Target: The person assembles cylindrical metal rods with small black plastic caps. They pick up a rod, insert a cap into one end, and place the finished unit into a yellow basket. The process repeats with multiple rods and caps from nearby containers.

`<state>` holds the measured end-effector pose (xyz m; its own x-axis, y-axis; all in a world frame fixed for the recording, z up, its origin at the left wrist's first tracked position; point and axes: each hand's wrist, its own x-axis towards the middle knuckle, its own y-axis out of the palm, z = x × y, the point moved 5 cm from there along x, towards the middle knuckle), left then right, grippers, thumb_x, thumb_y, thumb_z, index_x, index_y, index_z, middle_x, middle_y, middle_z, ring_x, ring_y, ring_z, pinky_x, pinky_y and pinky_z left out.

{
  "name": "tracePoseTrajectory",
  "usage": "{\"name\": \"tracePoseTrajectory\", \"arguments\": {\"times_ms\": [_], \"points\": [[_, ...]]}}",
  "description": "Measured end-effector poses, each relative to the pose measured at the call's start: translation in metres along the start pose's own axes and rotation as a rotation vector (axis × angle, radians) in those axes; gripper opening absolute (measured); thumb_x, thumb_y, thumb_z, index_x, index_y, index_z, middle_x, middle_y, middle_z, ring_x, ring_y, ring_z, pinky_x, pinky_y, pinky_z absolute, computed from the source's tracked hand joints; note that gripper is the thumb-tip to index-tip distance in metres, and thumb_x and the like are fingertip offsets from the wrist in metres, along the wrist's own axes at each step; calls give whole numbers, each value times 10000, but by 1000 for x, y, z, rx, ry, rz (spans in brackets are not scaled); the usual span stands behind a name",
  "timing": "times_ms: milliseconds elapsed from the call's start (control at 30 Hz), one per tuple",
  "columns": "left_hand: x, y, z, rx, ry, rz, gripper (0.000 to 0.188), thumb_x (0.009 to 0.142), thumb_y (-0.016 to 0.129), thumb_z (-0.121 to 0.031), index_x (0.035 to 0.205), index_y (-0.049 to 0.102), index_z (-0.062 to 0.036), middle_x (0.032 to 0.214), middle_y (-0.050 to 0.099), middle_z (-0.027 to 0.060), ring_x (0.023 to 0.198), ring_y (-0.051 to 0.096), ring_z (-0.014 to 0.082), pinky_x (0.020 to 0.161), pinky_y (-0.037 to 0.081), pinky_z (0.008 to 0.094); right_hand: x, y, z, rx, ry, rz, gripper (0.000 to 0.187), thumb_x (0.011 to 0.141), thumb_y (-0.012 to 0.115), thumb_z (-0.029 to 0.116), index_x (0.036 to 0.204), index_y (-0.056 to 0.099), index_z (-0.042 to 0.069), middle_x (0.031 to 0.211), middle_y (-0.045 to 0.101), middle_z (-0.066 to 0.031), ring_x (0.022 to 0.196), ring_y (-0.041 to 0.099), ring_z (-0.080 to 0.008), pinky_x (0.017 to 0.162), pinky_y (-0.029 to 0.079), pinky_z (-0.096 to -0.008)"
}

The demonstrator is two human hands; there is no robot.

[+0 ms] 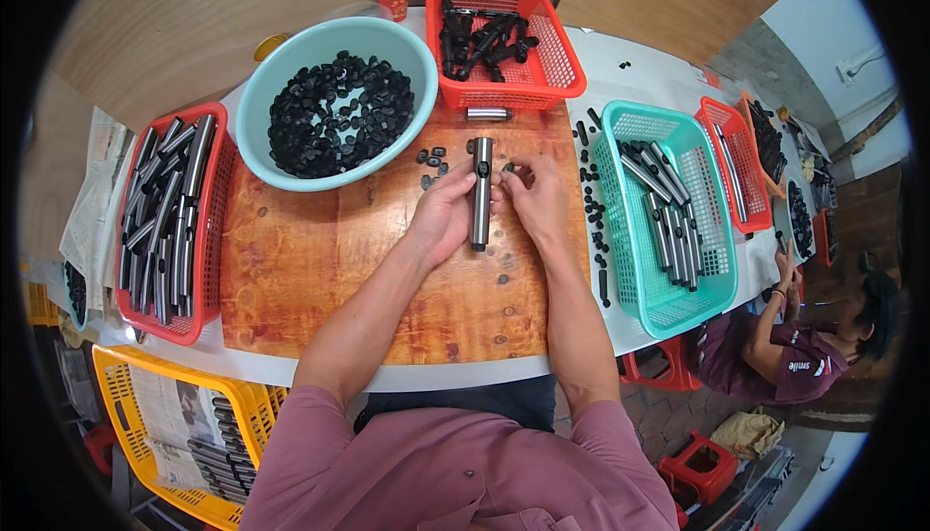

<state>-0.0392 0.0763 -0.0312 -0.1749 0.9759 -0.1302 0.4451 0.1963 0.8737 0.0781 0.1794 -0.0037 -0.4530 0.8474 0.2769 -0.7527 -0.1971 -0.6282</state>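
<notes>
Upright in the picture, a shiny silver metal tube (480,216) with a black oval piece set in its upper part is held by my left hand (444,211), fingers wrapped round its middle. My right hand (539,200) is closed in a pinch just right of the tube. A small dark bit shows at its fingertips, but whether it is gripped there I cannot make out. Several small black oval pieces (433,161) lie on the wooden board (387,308) left of the tube's top. Another silver tube (488,114) lies at the board's far edge.
A pale blue basin (254,134) holds many black pieces. Metal tubes fill a red basket (218,202) at left and partly a green basket (693,323) at right. A red basket (567,66) behind holds black parts. A yellow crate (126,357) stands lower left; a co-worker (790,357) sits right.
</notes>
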Motion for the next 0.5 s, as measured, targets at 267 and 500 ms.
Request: {"name": "tracePoseTrajectory", "arguments": {"times_ms": [267,500], "points": [[0,2,3,27,41,-3,445,1031,480,-65,1470,439,-1,1330,594,145,1184,610,246,1036,505,405,-13,-16,48,180,-394,46,280,812,769,15,1087,717,18,957,665,-130,767,676,-237,649,545,-330],[-2,9,1,58,63,-17,470,1032,484,-46,1493,412,8,1392,554,131,1273,557,218,1098,460,373,-15,-16,47,85,-497,-27,233,812,767,46,1041,725,31,906,667,-114,762,681,-269,663,551,-361]]}}
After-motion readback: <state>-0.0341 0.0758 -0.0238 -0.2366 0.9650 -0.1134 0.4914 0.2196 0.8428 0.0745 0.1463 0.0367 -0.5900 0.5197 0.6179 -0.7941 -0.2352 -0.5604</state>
